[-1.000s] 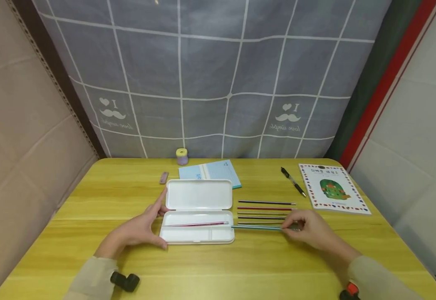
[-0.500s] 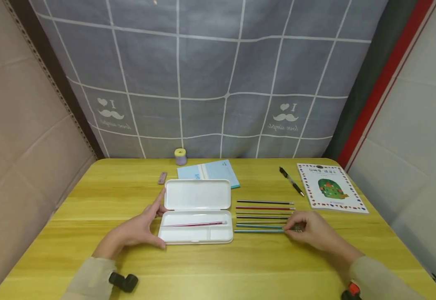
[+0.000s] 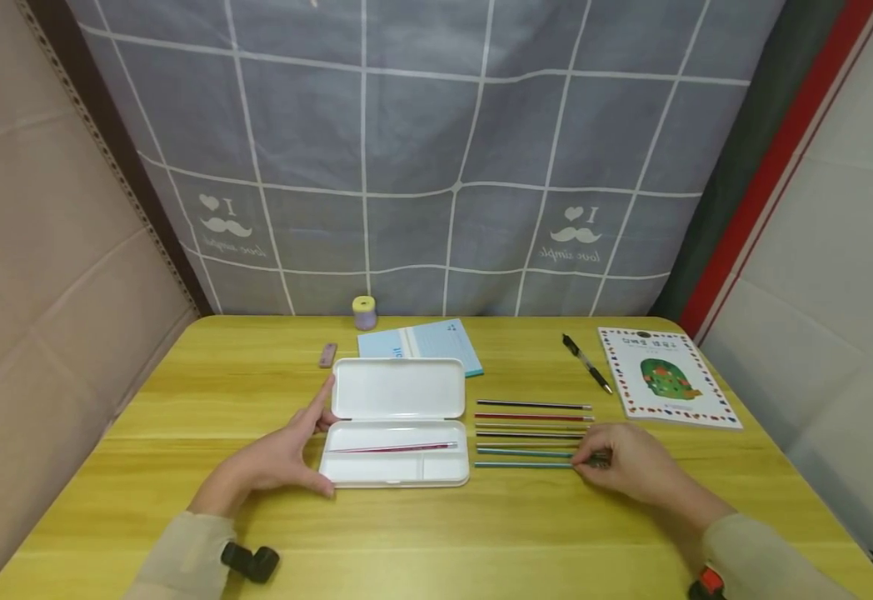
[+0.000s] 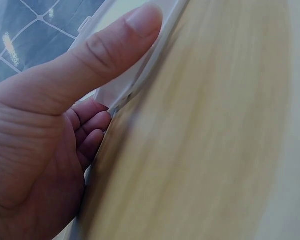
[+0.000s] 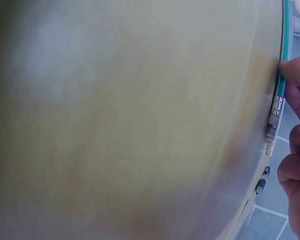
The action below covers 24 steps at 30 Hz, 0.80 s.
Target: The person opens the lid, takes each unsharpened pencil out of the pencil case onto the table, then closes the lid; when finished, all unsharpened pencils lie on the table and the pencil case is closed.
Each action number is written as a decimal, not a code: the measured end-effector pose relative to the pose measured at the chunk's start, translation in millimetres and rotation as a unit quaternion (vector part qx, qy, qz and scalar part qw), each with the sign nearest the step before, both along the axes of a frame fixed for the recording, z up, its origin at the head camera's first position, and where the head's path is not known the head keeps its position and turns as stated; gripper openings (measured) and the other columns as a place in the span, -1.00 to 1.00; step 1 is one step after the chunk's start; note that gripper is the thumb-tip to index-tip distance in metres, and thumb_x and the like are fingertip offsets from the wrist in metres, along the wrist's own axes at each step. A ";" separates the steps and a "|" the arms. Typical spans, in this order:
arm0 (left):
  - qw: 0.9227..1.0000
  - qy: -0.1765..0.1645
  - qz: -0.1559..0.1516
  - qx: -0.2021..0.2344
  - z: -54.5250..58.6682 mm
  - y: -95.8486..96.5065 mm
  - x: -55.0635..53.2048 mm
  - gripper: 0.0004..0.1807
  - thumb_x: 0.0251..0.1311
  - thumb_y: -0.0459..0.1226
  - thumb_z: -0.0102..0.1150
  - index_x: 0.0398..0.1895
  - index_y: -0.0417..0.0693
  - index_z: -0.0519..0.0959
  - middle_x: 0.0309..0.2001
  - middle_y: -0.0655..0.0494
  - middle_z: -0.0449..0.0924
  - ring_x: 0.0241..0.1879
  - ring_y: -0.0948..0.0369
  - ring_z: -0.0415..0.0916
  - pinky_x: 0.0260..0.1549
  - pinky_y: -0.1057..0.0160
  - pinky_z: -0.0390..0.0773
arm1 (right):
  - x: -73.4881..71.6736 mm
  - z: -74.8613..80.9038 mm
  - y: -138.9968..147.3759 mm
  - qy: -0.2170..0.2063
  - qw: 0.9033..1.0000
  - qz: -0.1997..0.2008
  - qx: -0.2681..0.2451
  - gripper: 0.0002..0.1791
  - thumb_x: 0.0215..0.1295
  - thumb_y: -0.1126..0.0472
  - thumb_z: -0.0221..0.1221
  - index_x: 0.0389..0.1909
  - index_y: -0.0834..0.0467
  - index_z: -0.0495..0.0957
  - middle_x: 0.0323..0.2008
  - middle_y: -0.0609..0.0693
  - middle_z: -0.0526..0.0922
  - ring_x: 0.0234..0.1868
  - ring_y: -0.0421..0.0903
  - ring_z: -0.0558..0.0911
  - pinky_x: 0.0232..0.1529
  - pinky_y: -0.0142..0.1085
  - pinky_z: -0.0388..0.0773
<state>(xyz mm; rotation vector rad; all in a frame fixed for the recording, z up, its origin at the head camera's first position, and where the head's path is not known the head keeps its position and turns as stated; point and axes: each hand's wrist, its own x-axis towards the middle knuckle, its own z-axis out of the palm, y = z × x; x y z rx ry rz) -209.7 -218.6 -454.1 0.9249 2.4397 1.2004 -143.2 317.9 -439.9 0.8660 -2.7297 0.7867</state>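
A white pencil case (image 3: 361, 471) lies with its lid (image 3: 399, 387) folded back. One reddish-pink pencil (image 3: 391, 448) is in its long compartment. My left hand (image 3: 282, 458) spans the case's left end, thumb (image 4: 117, 42) along the front corner and index finger up by the lid. With thumb and fingertips, my right hand (image 3: 624, 458) pinches the nearest green pencil (image 3: 522, 465) close to its eraser end, low over the table. Just behind it lies a second green pencil (image 3: 522, 452). Several more pencils, among them a red one (image 3: 530, 416), lie in parallel farther back.
Behind the case are a light blue notebook (image 3: 440, 342), a small pinkish eraser (image 3: 327, 356) and a yellow-and-purple round item (image 3: 364, 312). A black pen (image 3: 586, 364) and a white picture-covered book (image 3: 669, 377) lie at the back right.
The pinched green pencil has shifted rightward from the case's edge and toward me, now apart from the other green one. My left hand and the case stay put.
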 end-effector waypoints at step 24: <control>1.000 -0.001 0.006 -0.003 -2.4 -0.5 -1.7 0.71 -0.18 -0.03 0.75 0.68 0.20 -0.57 0.23 0.07 0.36 0.25 0.05 0.27 0.33 0.32 0.26 | -17.4 15.8 -56.9 -0.077 0.995 -0.046 -0.053 -0.84 0.28 0.11 0.47 -0.14 -0.01 0.84 -0.25 -0.25 0.80 -0.63 -0.36 0.35 -0.57 -0.39 0.37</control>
